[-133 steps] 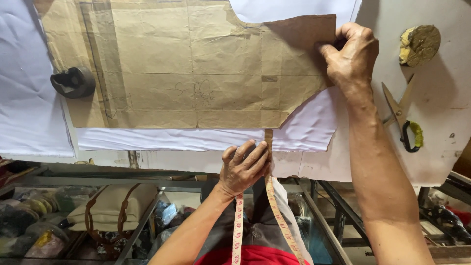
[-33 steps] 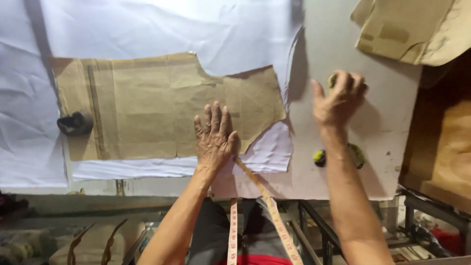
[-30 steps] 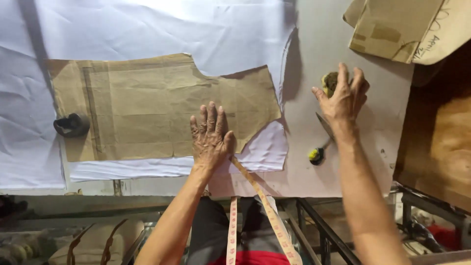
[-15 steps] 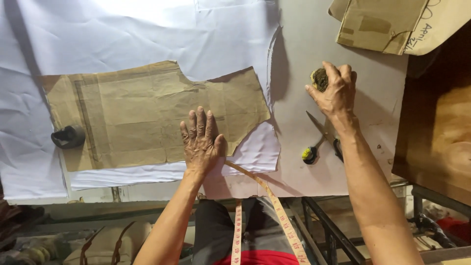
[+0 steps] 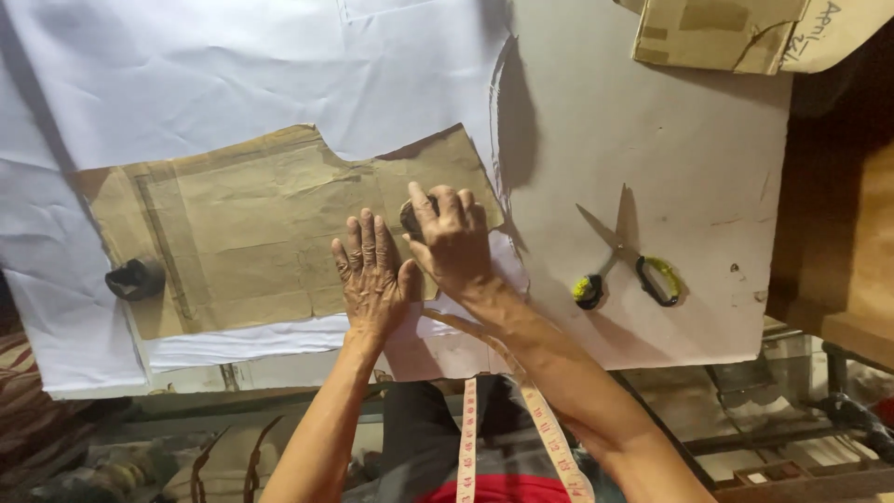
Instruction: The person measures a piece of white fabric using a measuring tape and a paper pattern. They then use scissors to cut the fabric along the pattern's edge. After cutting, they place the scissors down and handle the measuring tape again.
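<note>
L hand [image 5: 372, 279] lies flat, fingers spread, on the brown paper pattern piece [image 5: 279, 233] over white cloth [image 5: 233, 74], R hand [image 5: 452, 242] curled round a small dark lump [image 5: 410, 216] at the pattern's R edge, w/ scissors [image 5: 619, 261] well R of it; pattern may slip if pressure eases.

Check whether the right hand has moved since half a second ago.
Yes. The right hand left the bare table beside the scissors and now rests on the brown paper pattern, beside the left hand.
</note>
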